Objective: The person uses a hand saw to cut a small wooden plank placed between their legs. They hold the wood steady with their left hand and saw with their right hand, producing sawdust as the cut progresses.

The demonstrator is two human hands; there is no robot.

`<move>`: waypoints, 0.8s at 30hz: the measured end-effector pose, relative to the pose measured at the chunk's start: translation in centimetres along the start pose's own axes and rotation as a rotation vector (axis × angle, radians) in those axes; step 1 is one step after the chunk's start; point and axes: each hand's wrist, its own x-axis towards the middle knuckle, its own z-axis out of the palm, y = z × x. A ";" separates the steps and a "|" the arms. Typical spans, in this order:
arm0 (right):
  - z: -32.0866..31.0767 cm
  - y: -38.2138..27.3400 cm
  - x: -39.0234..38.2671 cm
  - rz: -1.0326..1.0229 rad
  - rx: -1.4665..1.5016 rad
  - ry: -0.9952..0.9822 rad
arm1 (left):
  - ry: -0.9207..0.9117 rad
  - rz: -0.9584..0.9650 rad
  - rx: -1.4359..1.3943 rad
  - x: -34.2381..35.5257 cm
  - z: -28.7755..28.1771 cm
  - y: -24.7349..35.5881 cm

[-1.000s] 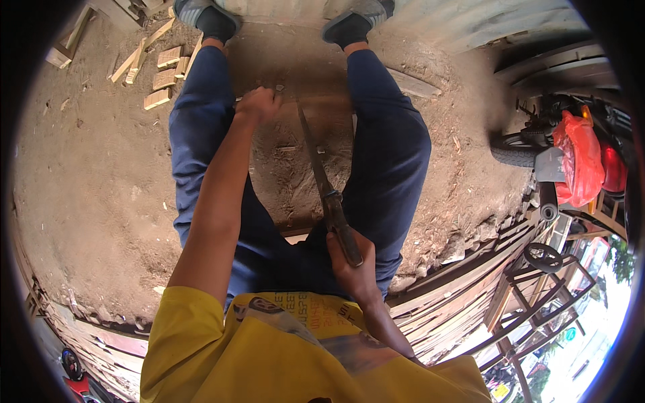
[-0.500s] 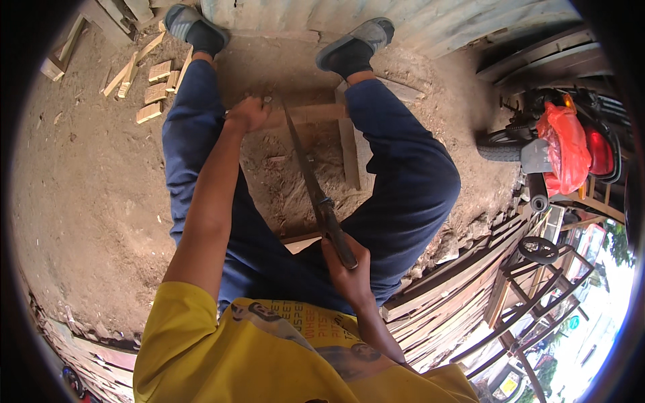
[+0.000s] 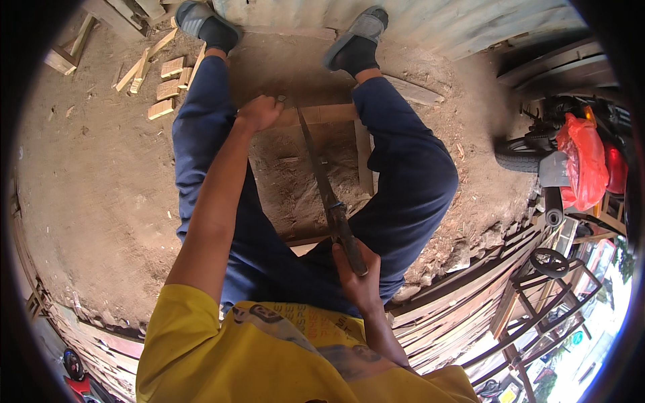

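My right hand [image 3: 356, 269] is wrapped round the dark handle of a hand saw [image 3: 316, 158], between my thighs. Its long narrow blade points away from me, and the tip lies over a wooden board [image 3: 329, 114] placed crosswise between my shins. My left hand [image 3: 260, 113] is closed on the board's left end, a little left of the blade, its fingertips partly hidden. Another piece of wood [image 3: 363, 158] runs toward me from the board's right end, beside my right knee.
Several cut wood blocks [image 3: 168, 89] and thin strips lie on the dirt floor beyond my left leg. Corrugated metal sheeting [image 3: 416, 27] stands beyond my feet. To the right are a parked motorcycle with a red plastic bag [image 3: 582, 161], stacked planks [image 3: 463, 289] and a wheeled metal frame [image 3: 537, 302].
The whole view has shifted slightly, with the scene moving to the right. The saw sits slightly nearer to me against the board. Both hands keep their hold.
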 end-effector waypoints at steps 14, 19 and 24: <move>-0.7 -0.7 2.2 -0.048 -0.029 -0.036 | -0.059 -0.075 -0.006 0.6 0.4 -0.4; -2.6 0.1 -2.8 -0.047 -0.086 -0.055 | -0.047 -0.064 -0.042 0.8 0.4 -0.3; 1.1 0.7 4.1 -0.090 -0.004 -0.010 | -0.035 0.017 0.087 -0.1 0.0 -0.6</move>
